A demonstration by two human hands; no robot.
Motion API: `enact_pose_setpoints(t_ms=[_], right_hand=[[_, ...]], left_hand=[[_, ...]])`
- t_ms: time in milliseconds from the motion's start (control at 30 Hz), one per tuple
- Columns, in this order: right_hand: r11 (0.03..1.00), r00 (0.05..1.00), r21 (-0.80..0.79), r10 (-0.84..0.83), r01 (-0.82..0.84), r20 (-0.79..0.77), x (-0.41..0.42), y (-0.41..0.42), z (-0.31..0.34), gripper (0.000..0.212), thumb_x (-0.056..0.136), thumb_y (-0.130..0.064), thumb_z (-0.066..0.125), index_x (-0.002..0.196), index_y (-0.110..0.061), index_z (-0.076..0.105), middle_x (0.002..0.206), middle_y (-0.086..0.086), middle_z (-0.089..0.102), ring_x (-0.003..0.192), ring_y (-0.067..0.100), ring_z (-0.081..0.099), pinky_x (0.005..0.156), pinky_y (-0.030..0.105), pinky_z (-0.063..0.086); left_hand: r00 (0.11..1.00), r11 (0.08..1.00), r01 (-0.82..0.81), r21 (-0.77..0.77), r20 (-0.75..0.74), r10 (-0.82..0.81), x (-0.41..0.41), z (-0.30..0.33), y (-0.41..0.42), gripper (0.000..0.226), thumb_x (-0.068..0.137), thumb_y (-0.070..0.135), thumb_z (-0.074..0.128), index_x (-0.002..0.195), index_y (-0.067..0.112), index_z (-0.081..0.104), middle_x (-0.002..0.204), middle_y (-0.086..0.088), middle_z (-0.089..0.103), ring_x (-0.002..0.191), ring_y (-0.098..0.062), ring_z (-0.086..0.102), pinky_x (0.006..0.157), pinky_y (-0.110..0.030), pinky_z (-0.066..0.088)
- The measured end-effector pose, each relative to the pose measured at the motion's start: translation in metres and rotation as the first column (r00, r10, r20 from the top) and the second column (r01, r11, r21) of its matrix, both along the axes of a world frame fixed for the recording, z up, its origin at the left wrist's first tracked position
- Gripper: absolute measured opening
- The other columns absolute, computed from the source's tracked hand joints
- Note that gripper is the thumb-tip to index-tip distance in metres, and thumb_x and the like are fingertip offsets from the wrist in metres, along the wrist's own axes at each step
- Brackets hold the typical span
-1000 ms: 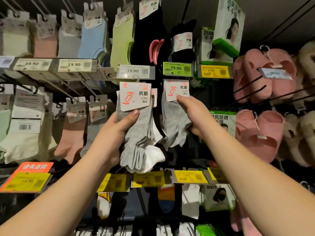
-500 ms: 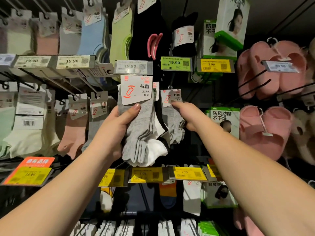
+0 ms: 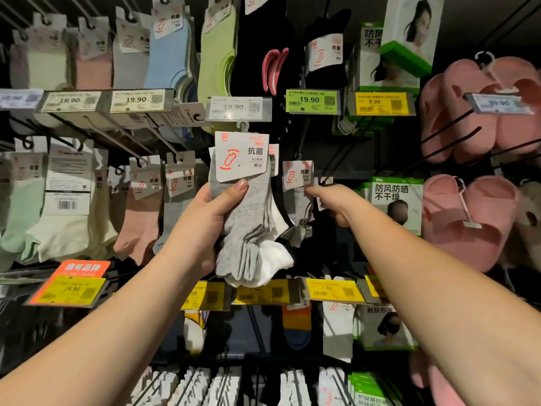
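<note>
Narrow gap between hanging sock pack (image 3: 296,183) and mask packs (image 3: 393,197).

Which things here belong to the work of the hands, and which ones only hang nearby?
In the work: grey sock pack, gripped by the left hand; second grey sock pack, touched by the right hand.
Only hanging nearby: pink slippers; pale blue socks; green price tag; face-mask packs.

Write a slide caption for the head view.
Left hand grips a grey sock pack; right hand pinches a second pack.
</note>
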State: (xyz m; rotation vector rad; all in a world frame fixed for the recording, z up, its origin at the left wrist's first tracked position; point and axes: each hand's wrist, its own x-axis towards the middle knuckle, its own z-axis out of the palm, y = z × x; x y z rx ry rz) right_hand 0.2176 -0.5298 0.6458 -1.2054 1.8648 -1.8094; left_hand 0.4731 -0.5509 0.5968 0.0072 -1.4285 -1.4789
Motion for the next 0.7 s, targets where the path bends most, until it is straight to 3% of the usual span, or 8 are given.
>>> enact_pose_setpoints(t_ms=[100,200,267,333,400,467,600,700], right_hand=[[0.987,0.975,-0.127,-0.121,0.099,-0.187,0.017,0.028,0.0,0.036,0.094,-0.035,0.064,0.12,-0.012,0.058,0.107,0.0,0.06,0.098,0.02,0.057,0.08,0.031,0.045],[0.963,0.974,-0.243,0.067,-0.12,-0.216,0.058,0.054,-0.006,0.021,0.1,-0.033,0.053,0.089,-0.018,0.063,0.085,-0.003,0.063,0.077,0.013,0.057,0.072,0.029,0.045],[0.945,0.945,-0.227,0.168,-0.236,-0.281,0.085,0.061,-0.013,0.023,0.1,-0.042,0.053,0.094,-0.022,0.062,0.09,-0.007,0.063,0.079,0.009,0.057,0.075,0.029,0.046],[0.95,0.916,-0.187,0.17,-0.25,-0.363,0.101,0.057,-0.022,0.046,0.086,-0.062,0.061,0.112,-0.024,0.061,0.106,-0.01,0.064,0.095,0.007,0.06,0.086,0.032,0.05],[0.953,0.933,-0.214,0.136,-0.216,-0.333,0.11,0.052,-0.026,0.078,0.063,-0.075,0.068,0.121,-0.024,0.057,0.116,-0.008,0.065,0.104,0.008,0.062,0.095,0.035,0.051],[0.951,0.95,-0.237,0.129,-0.2,-0.284,0.112,0.047,-0.028,0.09,0.052,-0.078,0.071,0.122,-0.023,0.057,0.117,-0.004,0.068,0.106,0.013,0.066,0.098,0.041,0.053],[0.931,0.963,-0.278,0.184,-0.235,-0.197,0.11,0.042,-0.031,0.078,0.054,-0.066,0.08,0.116,-0.023,0.06,0.112,-0.001,0.072,0.102,0.018,0.071,0.095,0.045,0.056],[0.894,0.953,-0.328,0.286,-0.304,-0.102,0.105,0.038,-0.031,0.046,0.074,-0.04,0.08,0.111,-0.018,0.064,0.108,0.004,0.075,0.1,0.023,0.073,0.095,0.05,0.056]], left_hand=[[1.0,1.0,-0.001,-0.02,0.011,0.001,0.005,0.0,-0.002,0.049,0.079,0.026,0.068,0.127,0.019,0.06,0.113,-0.007,0.075,0.097,-0.023,0.073,0.077,-0.039,0.059],[1.0,0.999,-0.014,-0.033,0.018,0.014,0.004,0.0,-0.002,0.04,0.087,0.023,0.066,0.126,0.019,0.06,0.113,-0.006,0.075,0.098,-0.024,0.073,0.077,-0.038,0.059],[0.999,0.999,-0.031,-0.034,0.02,0.032,0.0,0.001,-0.002,0.031,0.092,0.019,0.064,0.123,0.019,0.062,0.111,-0.007,0.075,0.098,-0.024,0.073,0.078,-0.038,0.059],[0.999,0.999,-0.029,-0.019,0.015,0.029,-0.004,0.003,-0.001,0.029,0.095,0.016,0.063,0.124,0.017,0.063,0.113,-0.008,0.075,0.1,-0.026,0.073,0.079,-0.039,0.06],[1.0,1.0,-0.012,-0.004,0.001,0.012,-0.008,0.004,-0.001,0.031,0.096,0.016,0.062,0.127,0.014,0.062,0.116,-0.011,0.074,0.104,-0.028,0.072,0.081,-0.039,0.06],[1.0,1.0,-0.018,-0.022,0.006,0.019,-0.013,0.003,-0.002,0.032,0.097,0.015,0.061,0.129,0.012,0.061,0.118,-0.013,0.073,0.105,-0.029,0.071,0.082,-0.038,0.06],[0.993,0.993,-0.117,-0.01,0.025,0.117,-0.022,0.002,-0.004,0.039,0.096,0.024,0.066,0.132,0.013,0.056,0.117,-0.011,0.073,0.103,-0.027,0.073,0.084,-0.041,0.059],[0.986,0.989,-0.143,0.026,0.096,0.14,-0.024,0.004,-0.003,0.042,0.098,0.047,0.052,0.13,0.02,0.059,0.111,-0.005,0.075,0.099,-0.022,0.074,0.086,-0.04,0.059]])
